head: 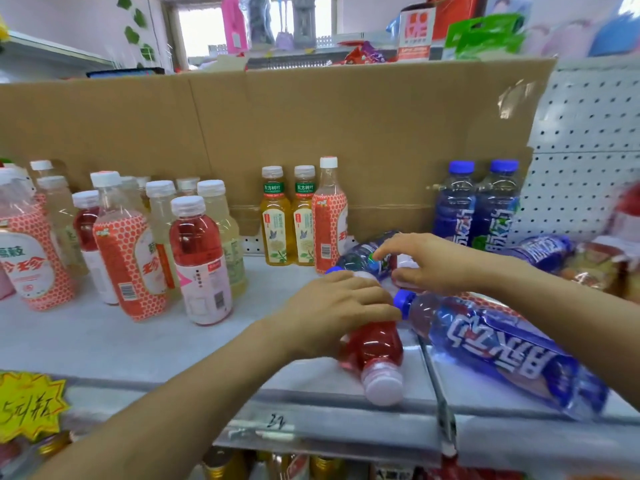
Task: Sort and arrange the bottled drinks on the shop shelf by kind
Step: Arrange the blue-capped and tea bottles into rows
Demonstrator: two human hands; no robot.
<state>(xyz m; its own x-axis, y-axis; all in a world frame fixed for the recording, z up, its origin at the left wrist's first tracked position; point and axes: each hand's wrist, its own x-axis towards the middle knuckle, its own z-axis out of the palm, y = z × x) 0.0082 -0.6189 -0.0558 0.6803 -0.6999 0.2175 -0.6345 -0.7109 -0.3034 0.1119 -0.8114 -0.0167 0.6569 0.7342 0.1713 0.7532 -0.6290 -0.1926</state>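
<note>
My left hand point(332, 306) lies over a red drink bottle point(375, 351) and grips it; the bottle is on its side, its white cap pointing at the shelf's front edge. My right hand point(429, 261) curls around a pink-and-white bottle point(403, 268) that is mostly hidden under it. A small blue bottle point(363, 254) lies beside that hand. A large blue bottle point(495, 348) lies on its side under my right forearm. At the back stand two blue bottles point(474, 209), two yellow tea bottles point(289, 220) and one orange-patterned bottle point(329, 216).
Several upright bottles point(138, 237), red, pale yellow and orange-patterned, crowd the left of the white shelf point(104, 334). Another blue bottle point(540, 251) lies at the right by packaged goods. A cardboard sheet point(311, 133) backs the shelf. A metal divider point(440, 393) crosses the front edge.
</note>
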